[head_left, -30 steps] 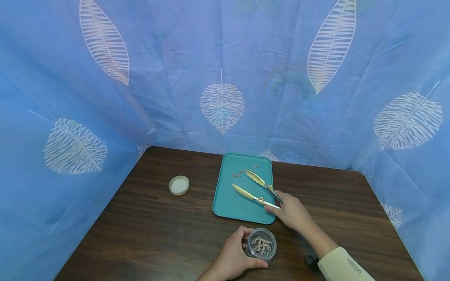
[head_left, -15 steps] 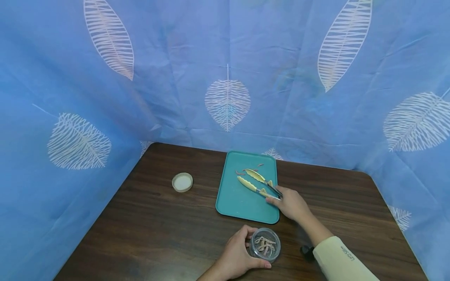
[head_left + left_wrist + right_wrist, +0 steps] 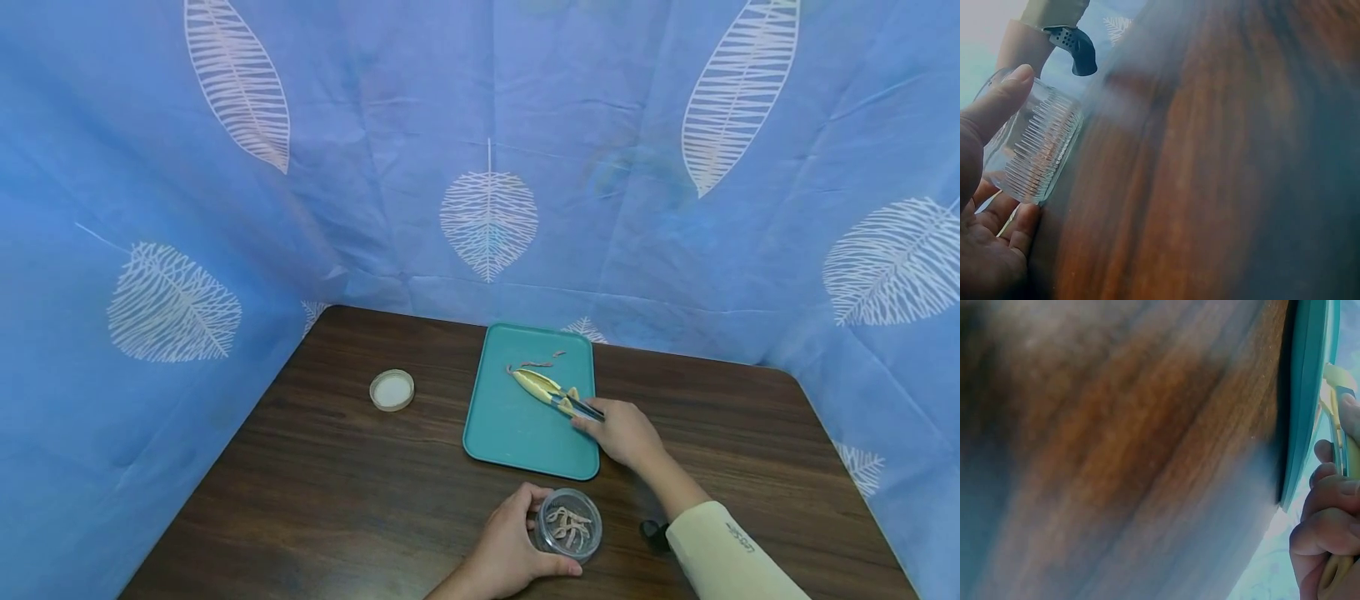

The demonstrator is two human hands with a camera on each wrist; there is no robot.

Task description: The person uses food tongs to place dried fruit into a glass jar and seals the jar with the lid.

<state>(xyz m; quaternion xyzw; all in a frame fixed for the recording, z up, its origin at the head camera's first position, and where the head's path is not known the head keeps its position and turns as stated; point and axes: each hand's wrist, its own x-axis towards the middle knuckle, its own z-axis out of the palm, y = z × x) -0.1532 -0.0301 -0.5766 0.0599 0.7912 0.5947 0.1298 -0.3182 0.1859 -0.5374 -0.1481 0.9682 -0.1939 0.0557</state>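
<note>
My left hand (image 3: 508, 543) holds a clear round jar (image 3: 1041, 150) from its left side, thumb and fingers curled about the wall. Thin pale brownish strips (image 3: 567, 527) lie inside it. Over the teal tray (image 3: 517, 442), my right hand (image 3: 626, 433) grips metal tongs (image 3: 542, 390) with yellow scalloped heads. Their tips have come nearly together beside a small reddish strip (image 3: 509, 368) at the left. Whether they pinch it is too small to tell. Other reddish strips (image 3: 536, 364) lie on the tray just beyond the tongs.
A round lid (image 3: 392, 390) lies on the dark wooden table (image 3: 337, 475), left of the tray. Blue cloth (image 3: 375, 208) with white leaf prints hangs behind and at both sides. A black band (image 3: 655, 536) sits at my right wrist by the sleeve.
The tongs, spread apart a second ago, have narrowed until their tips nearly meet near the strips. The left hand still holds the jar; the head view has shifted slightly.
</note>
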